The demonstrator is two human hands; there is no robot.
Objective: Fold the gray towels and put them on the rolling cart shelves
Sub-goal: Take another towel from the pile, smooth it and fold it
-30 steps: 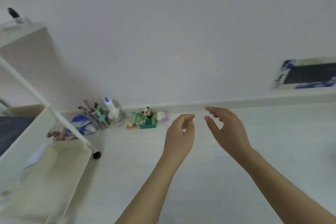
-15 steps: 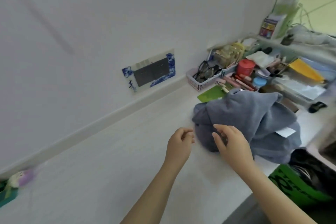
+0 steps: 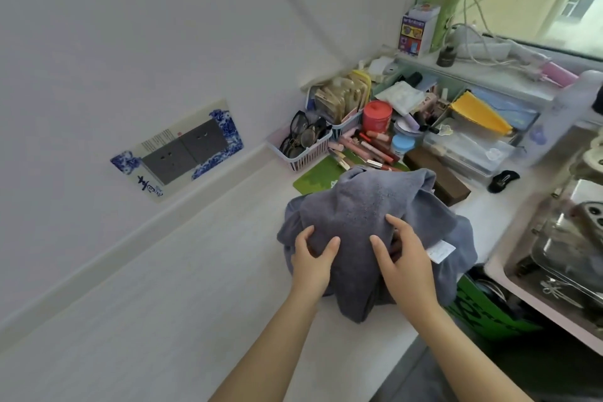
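A second ago your hands hung empty over bare counter by the cart; now you have turned and both are on the heap of gray towels [image 3: 368, 215], so the pick-up has begun and no folding is done yet. Your left hand [image 3: 313, 258] pinches a ridge of cloth between thumb and fingers, while your right hand [image 3: 403, 258] curls over the heap beside it, fingers pressed into the fabric. The heap lies directly under and beyond both palms, its white tag [image 3: 440, 251] just right of your right hand; the cart is out of view.
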